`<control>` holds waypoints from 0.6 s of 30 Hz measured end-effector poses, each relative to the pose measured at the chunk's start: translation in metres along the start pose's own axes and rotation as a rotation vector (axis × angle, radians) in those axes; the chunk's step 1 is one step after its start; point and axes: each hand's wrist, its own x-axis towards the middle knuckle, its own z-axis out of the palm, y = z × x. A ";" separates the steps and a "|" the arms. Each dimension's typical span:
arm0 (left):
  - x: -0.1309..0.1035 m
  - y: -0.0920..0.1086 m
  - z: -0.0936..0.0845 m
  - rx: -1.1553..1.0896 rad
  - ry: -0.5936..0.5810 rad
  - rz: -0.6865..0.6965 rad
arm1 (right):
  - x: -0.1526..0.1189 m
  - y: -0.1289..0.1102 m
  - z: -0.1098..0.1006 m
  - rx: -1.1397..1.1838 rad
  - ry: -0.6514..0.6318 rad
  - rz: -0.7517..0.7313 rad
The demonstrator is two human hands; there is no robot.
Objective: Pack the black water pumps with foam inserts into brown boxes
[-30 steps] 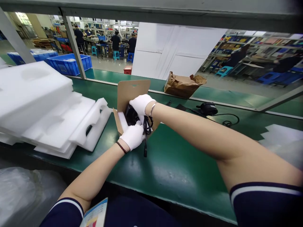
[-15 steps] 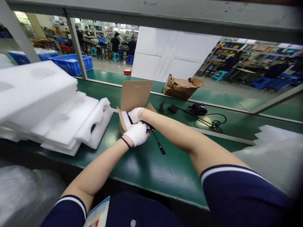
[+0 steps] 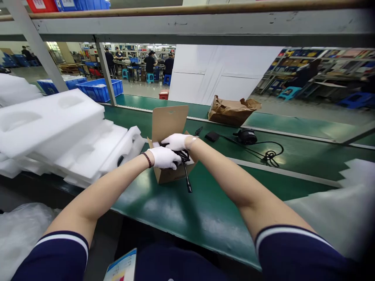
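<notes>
An open cardboard box (image 3: 168, 177) stands on the green bench with its lid (image 3: 170, 121) raised at the back. White foam shows inside at its edges. Both my hands wear white gloves and are at the box's mouth. My left hand (image 3: 164, 157) is closed at a bundled black cable (image 3: 184, 155), whose plug end (image 3: 189, 187) hangs over the box's front. Behind it, my right hand (image 3: 176, 141) bends its fingers down into the box over something dark; the fingertips and what they grip are hidden.
White foam pieces (image 3: 49, 121) are stacked on the left. Behind the box lie a black adapter (image 3: 212, 136), a coiled black device with a cord (image 3: 246, 136) and a crumpled brown paper bag (image 3: 231, 111). Shelf posts (image 3: 106, 74) rise behind the bench; people work in the background.
My hands have risen a little out of the box, and the right one has shifted right. The hanging plug end has swung left and points more steeply down. The camera view has tilted up.
</notes>
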 end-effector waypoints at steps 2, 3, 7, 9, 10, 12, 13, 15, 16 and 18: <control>0.002 -0.009 -0.008 -0.021 0.063 0.012 | -0.035 0.010 0.006 0.106 0.197 0.222; 0.002 -0.013 -0.013 -0.026 0.103 0.010 | -0.053 0.014 0.011 0.175 0.253 0.324; 0.006 -0.015 -0.031 0.088 0.165 -0.044 | -0.097 0.014 0.029 0.542 0.153 0.225; 0.009 -0.006 -0.030 0.185 0.103 -0.059 | -0.099 0.008 0.034 0.648 0.122 0.145; 0.011 0.000 -0.026 0.227 0.068 -0.048 | -0.097 0.005 0.035 0.661 0.113 0.144; 0.015 0.007 -0.015 0.268 0.034 -0.022 | -0.092 0.002 0.039 0.657 0.084 0.186; 0.017 0.007 -0.009 0.262 0.047 -0.025 | -0.090 0.002 0.041 0.646 0.080 0.211; 0.019 0.004 0.000 0.208 0.110 -0.075 | -0.088 0.002 0.046 0.578 0.102 0.230; 0.017 0.002 0.002 0.160 0.150 -0.086 | -0.087 0.001 0.049 0.515 0.118 0.224; 0.008 0.002 -0.001 0.063 0.224 -0.065 | -0.080 -0.005 0.052 0.358 0.203 0.157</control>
